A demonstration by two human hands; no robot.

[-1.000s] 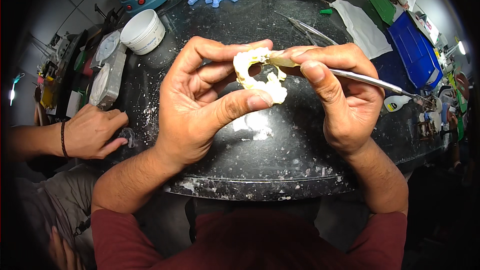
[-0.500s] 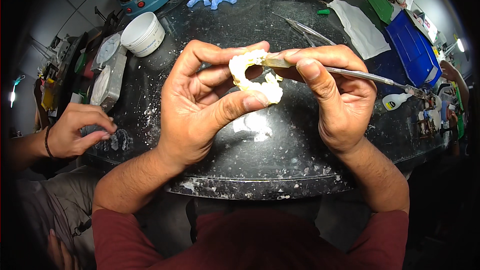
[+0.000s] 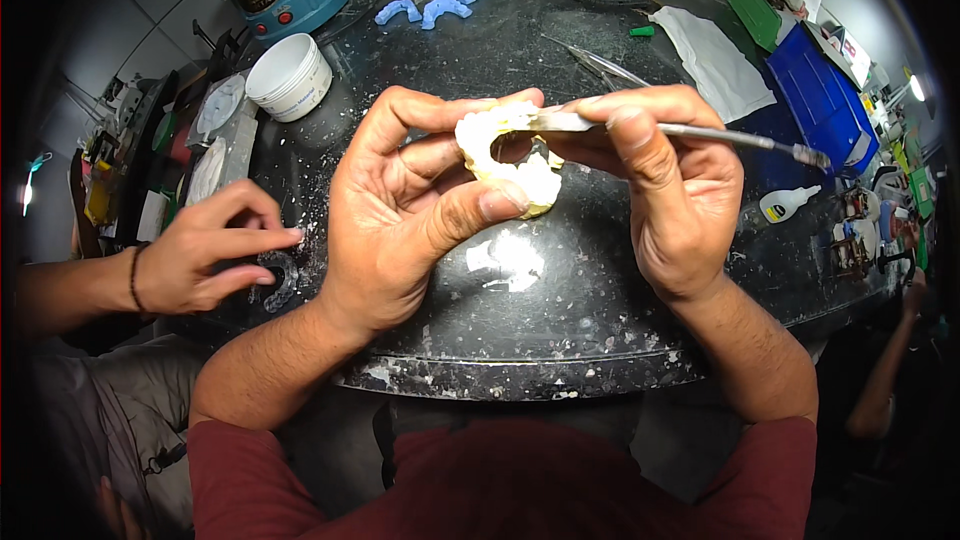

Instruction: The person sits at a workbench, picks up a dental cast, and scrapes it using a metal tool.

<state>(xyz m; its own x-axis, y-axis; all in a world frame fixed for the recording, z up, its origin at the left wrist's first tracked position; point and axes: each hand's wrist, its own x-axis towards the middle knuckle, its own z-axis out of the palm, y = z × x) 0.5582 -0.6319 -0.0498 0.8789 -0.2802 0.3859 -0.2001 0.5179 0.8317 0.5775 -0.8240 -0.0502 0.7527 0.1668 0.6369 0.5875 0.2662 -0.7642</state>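
Left grip (image 3: 395,200), head view: clamped on a pale yellow arch-shaped cast (image 3: 540,183), thumb over its lower side, fingertips along its upper edge.
Right grip (image 3: 685,190), head view: thumb and fingers pinched together on a slim metal tool (image 3: 728,135).
Cast: between the two grips, above the bench (image 3: 480,325), its opening facing the right grip.
Tool: flat blade at the cast's upper edge, handle running out to the right of the right grip.
Beyond the right grip: tweezers (image 3: 622,72), a white sheet (image 3: 715,65) and a blue tray (image 3: 815,100).
Right of the right grip: small white bottle (image 3: 788,204).
Beyond the left grip: blue arches (image 3: 445,10) and a white tub (image 3: 288,82).
Left of the left grip: a co-worker's hand (image 3: 205,252), near clear arch-shaped pieces (image 3: 284,285).
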